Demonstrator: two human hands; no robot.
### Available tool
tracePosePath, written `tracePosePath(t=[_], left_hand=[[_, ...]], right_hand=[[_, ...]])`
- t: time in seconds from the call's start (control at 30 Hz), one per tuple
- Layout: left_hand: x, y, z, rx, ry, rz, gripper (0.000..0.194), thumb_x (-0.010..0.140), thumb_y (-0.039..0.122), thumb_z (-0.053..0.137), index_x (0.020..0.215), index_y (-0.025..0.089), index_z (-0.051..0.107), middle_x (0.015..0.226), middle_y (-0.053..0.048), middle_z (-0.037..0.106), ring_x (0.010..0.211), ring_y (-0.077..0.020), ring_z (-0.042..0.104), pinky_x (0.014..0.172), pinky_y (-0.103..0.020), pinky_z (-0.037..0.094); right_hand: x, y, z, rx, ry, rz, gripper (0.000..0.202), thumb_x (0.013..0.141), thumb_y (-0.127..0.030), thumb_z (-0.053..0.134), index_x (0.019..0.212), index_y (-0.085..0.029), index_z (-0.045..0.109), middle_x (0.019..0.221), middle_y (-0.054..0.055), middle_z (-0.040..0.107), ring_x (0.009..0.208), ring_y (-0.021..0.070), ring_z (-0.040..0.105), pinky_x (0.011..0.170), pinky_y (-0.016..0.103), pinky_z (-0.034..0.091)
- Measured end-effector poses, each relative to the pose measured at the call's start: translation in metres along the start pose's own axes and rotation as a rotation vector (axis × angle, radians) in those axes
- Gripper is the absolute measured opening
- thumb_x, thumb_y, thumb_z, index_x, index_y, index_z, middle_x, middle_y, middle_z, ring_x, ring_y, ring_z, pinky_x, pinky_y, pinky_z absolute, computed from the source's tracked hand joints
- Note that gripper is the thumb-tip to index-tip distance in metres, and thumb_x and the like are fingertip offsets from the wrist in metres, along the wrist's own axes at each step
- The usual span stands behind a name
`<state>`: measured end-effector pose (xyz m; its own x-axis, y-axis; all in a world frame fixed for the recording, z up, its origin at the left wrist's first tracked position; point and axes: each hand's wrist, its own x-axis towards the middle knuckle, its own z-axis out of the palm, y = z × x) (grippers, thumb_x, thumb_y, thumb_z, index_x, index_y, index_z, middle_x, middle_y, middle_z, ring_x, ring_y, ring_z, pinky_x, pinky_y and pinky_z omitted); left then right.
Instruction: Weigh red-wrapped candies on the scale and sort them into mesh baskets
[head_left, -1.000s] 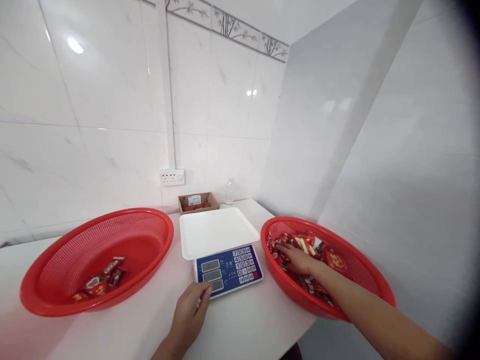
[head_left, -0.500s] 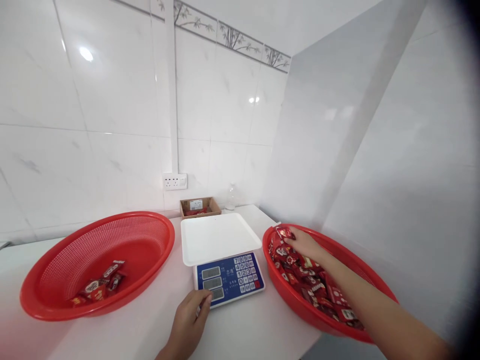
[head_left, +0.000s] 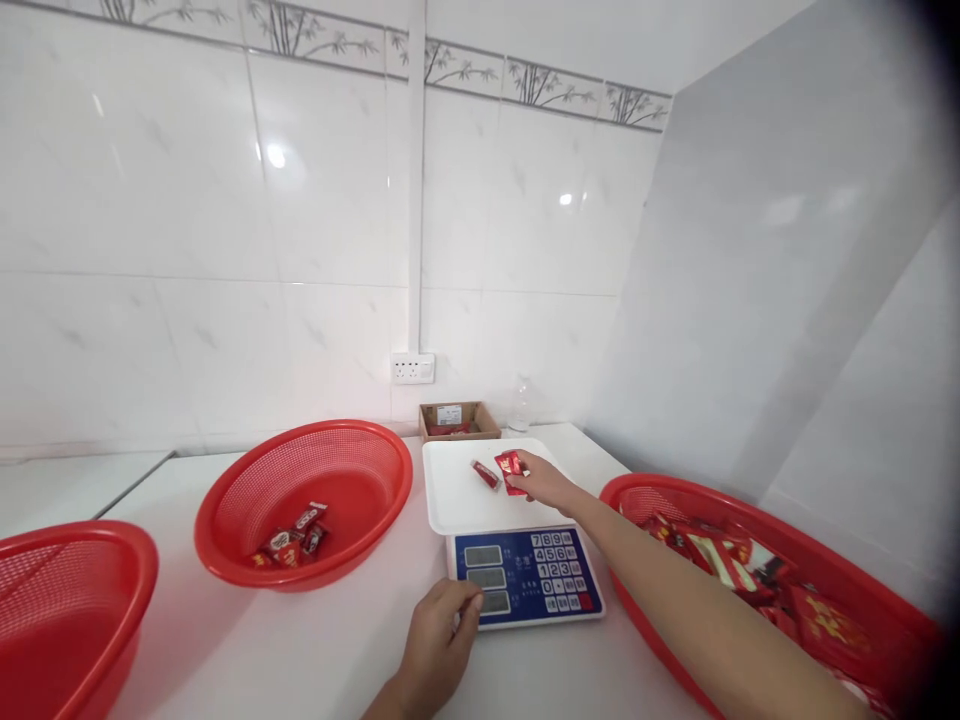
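Observation:
My right hand (head_left: 538,478) pinches a red candy packet (head_left: 511,470) over the white pan (head_left: 457,505) of a weighing scale (head_left: 525,575). A narrow dark-red wrapped candy (head_left: 486,474) lies on the pan just left of it. At the scale's front left corner rests my left hand (head_left: 441,640), fingers curled in, thumb beside the display, nothing visible in it. To the right, a large red basket (head_left: 630,485) holds many red candy packets (head_left: 727,565), partly covered by my right forearm. Left of the scale, another red basket (head_left: 360,440) contains several wrapped candies (head_left: 292,540).
A third red basket (head_left: 112,540) shows at the left edge. Behind the pan stand a small cardboard box (head_left: 484,418) with red contents and a clear bottle (head_left: 520,405). A wall socket (head_left: 413,368) sits above the white table (head_left: 322,655). A grey wall rises behind the right basket.
My right hand has moved left from the right basket to the scale pan with a packet. A narrow candy now lies on the pan. The view has turned left, showing the third basket.

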<state>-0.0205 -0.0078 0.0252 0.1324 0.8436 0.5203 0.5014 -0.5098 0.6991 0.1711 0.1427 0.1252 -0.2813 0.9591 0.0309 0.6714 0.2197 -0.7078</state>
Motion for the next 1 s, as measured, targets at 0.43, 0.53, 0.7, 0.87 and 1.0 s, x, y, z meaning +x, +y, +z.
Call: tracePosePath(t=[0.43,0.53,0.7,0.87,1.0], left_hand=[[0.001,0.007,-0.005,0.019,-0.004,0.032,0.021,0.087,0.025,0.04,0.083,0.021,0.06,0.074,-0.004,0.062,0.07,-0.0135,0.057,0.063,-0.023,0.046],[0.001,0.007,-0.005,0.032,-0.012,0.03,0.022,0.088,0.026,0.039,0.082,0.021,0.06,0.073,-0.004,0.062,0.069,-0.014,0.058,0.063,-0.024,0.046],[0.0,0.002,-0.001,0.039,-0.005,0.038,0.021,0.087,0.026,0.04,0.082,0.021,0.06,0.074,-0.004,0.063,0.069,-0.0139,0.059,0.062,-0.022,0.047],[0.001,-0.002,0.0,0.024,-0.003,0.054,0.021,0.087,0.028,0.041,0.085,0.02,0.06,0.075,-0.004,0.064,0.069,-0.0139,0.06,0.063,-0.022,0.049],[0.002,-0.004,-0.001,0.007,0.014,0.049,0.022,0.086,0.034,0.043,0.087,0.02,0.061,0.079,-0.004,0.066,0.071,-0.0147,0.062,0.064,-0.022,0.051]], right_hand=[[0.01,-0.002,0.033,-0.397,0.076,0.036,0.054,0.082,-0.036,0.044,0.132,-0.018,0.034,0.14,0.012,0.029,0.128,0.0282,0.021,0.1,0.045,0.024],[0.013,-0.007,0.045,-0.479,0.002,0.021,0.06,0.083,-0.049,0.039,0.137,-0.027,0.025,0.147,0.006,0.009,0.132,0.03,-0.003,0.1,0.056,0.012],[0.024,-0.014,0.057,-0.517,-0.169,-0.021,0.062,0.082,-0.061,0.028,0.137,-0.035,0.019,0.148,0.0,0.006,0.132,0.0304,-0.005,0.098,0.063,0.004],[0.023,-0.018,0.053,-0.502,-0.228,-0.04,0.063,0.081,-0.064,0.026,0.137,-0.036,0.017,0.148,0.001,0.006,0.132,0.033,-0.002,0.095,0.066,0.006],[0.008,-0.014,0.034,-0.486,-0.157,-0.05,0.073,0.077,-0.07,0.03,0.138,-0.038,0.008,0.148,0.001,-0.003,0.132,0.0312,-0.005,0.098,0.061,0.008]])
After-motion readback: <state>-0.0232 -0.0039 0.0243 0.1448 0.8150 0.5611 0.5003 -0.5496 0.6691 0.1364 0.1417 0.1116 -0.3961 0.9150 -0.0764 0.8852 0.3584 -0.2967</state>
